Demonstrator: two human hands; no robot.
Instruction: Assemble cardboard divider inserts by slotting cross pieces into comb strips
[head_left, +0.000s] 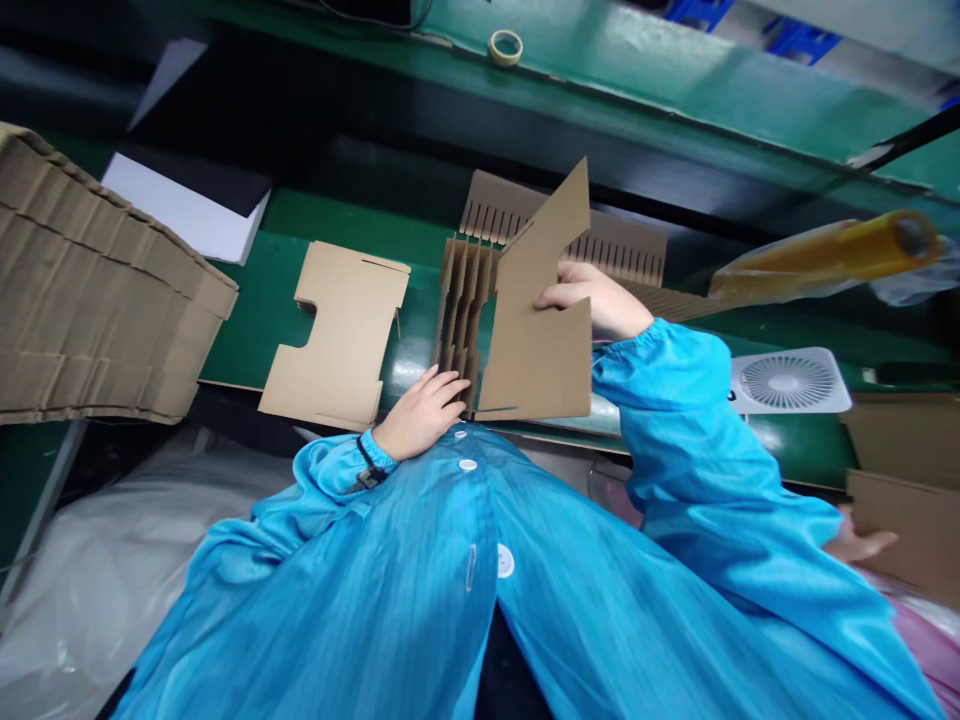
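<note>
Green worktop point(244, 330) spans the view; near the middle, the right hand point(604, 300) holds a notched cardboard panel point(534, 355) by its cutout. At the panel's 9 o'clock, the left hand point(418, 416) lies on upright dividers point(459, 305), its grip unclear. Seemingly they're being fitted; that calls for aligning slots. Tape roll point(505, 60) at 12, white fan point(787, 384) at 3.
</note>
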